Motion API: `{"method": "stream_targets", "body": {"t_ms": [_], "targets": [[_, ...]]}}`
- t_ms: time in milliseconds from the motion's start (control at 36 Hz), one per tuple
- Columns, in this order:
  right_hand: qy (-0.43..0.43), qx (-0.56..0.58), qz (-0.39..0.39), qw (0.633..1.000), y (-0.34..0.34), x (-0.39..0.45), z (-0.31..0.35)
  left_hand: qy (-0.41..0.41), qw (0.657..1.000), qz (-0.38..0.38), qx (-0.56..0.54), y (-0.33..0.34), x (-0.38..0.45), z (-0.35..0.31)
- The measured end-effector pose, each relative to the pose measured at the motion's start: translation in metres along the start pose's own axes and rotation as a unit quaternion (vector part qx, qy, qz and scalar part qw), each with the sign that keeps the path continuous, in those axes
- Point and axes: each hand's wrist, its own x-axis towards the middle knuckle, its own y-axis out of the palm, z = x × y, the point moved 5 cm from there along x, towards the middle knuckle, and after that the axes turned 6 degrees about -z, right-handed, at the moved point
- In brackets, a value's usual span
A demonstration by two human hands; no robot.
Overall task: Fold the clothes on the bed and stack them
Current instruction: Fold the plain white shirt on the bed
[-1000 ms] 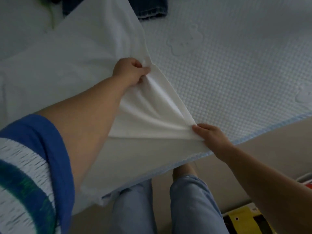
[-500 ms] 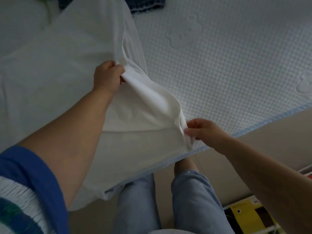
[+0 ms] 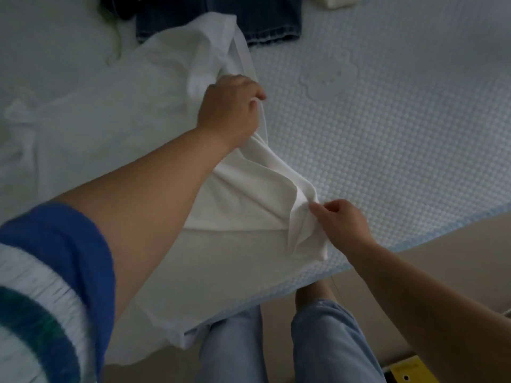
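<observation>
A white shirt (image 3: 116, 139) lies spread over the left and middle of the bed (image 3: 387, 139), its lower hem hanging over the near edge. My left hand (image 3: 229, 109) grips the shirt's right side edge up near the sleeve, lifted off the mattress. My right hand (image 3: 343, 225) pinches the same edge near the hem, close to the bed's front edge. The cloth between both hands is raised and creased into folds. Dark blue jeans (image 3: 221, 20) lie at the far end of the bed, partly under the shirt's top.
A pale folded item (image 3: 337, 1) sits at the top edge beside the jeans. A green cord (image 3: 116, 34) trails at the far left. The bed's light blue trimmed edge (image 3: 414, 239) runs diagonally. My legs (image 3: 276, 344) stand at it, and a yellow object (image 3: 406, 371) lies on the floor.
Both hands have lifted the shirt's right side edge off the mattress and bunched it. The view has tilted, showing more of the jeans and the far end of the bed.
</observation>
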Motion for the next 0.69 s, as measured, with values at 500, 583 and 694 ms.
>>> {"method": "stream_targets", "body": {"t_ms": [500, 583, 694], "targets": [[0.023, 0.068, 0.049, 0.996, -0.029, 0.007, -0.018, -0.030, 0.991, 0.107, 0.078, 0.005, 0.044, 0.037], [-0.039, 0.011, -0.034, 0.999, -0.045, 0.019, -0.016, -0.065, 0.997, -0.005, -0.032, -0.007, 0.054, 0.029], [-0.057, -0.046, -0.073, 0.995, -0.054, 0.028, -0.019, -0.082, 0.993, -0.024, -0.080, 0.006, 0.060, 0.013]]}}
